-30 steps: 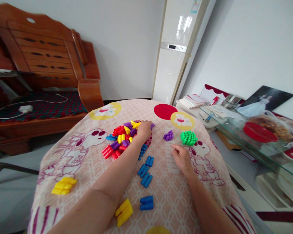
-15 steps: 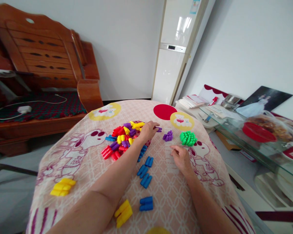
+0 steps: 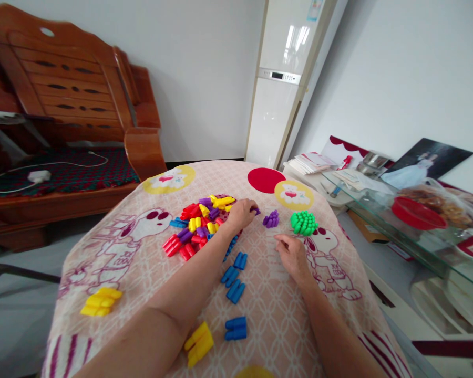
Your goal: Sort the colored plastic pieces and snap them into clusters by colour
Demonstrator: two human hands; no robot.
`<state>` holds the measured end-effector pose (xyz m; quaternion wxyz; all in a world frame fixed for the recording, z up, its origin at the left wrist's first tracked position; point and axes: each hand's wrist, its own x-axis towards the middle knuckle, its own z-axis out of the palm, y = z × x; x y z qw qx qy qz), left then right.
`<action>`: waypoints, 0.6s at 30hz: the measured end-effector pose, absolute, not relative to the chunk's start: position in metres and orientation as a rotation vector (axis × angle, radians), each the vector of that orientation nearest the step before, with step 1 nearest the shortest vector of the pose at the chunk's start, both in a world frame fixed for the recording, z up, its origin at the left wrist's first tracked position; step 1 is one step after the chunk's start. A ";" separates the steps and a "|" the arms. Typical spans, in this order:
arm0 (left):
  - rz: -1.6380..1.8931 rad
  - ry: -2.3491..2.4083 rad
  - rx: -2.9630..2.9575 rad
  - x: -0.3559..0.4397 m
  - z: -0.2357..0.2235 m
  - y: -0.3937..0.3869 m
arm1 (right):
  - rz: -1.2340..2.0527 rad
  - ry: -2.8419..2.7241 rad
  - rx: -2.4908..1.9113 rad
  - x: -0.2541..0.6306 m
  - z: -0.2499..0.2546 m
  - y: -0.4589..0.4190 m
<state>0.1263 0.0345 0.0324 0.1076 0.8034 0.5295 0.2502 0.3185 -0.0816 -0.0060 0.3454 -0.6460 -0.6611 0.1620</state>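
My left hand (image 3: 242, 215) is closed on a small purple plastic piece (image 3: 255, 210), which pokes out at the fingertips beside a mixed pile. Red pieces (image 3: 172, 244), yellow pieces (image 3: 223, 202) and other purple and blue ones make up that pile, partly covered by my left forearm. Just right of the held piece stands a purple cluster (image 3: 271, 219); farther right is a larger green cluster (image 3: 304, 223). My right hand (image 3: 292, 254) rests on the cloth below both clusters, its fingers loosely bent and apart, with nothing visible in them.
Several blue pieces (image 3: 235, 291) lie between my forearms on the patterned tablecloth (image 3: 276, 336). Yellow pieces lie at the near left (image 3: 101, 302) and by my left forearm (image 3: 199, 344). A glass shelf (image 3: 386, 236) with a red bowl (image 3: 418, 212) stands right of the table.
The purple piece in my left hand has drawn in closer to the fingers, so less of it shows. My right hand has stayed in place.
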 end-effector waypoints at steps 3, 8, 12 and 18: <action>0.883 1.541 2.158 0.129 0.032 0.035 | 0.413 -1.712 -1.670 0.319 -0.008 -0.081; 0.906 1.479 2.127 0.142 0.035 0.027 | 0.382 -1.719 -1.684 0.318 -0.007 -0.081; 0.859 1.527 2.206 0.153 0.035 0.022 | 0.369 -1.735 -1.697 0.316 -0.006 -0.081; 0.791 1.454 2.254 0.158 0.033 0.022 | 0.370 -1.731 -1.695 0.317 -0.008 -0.081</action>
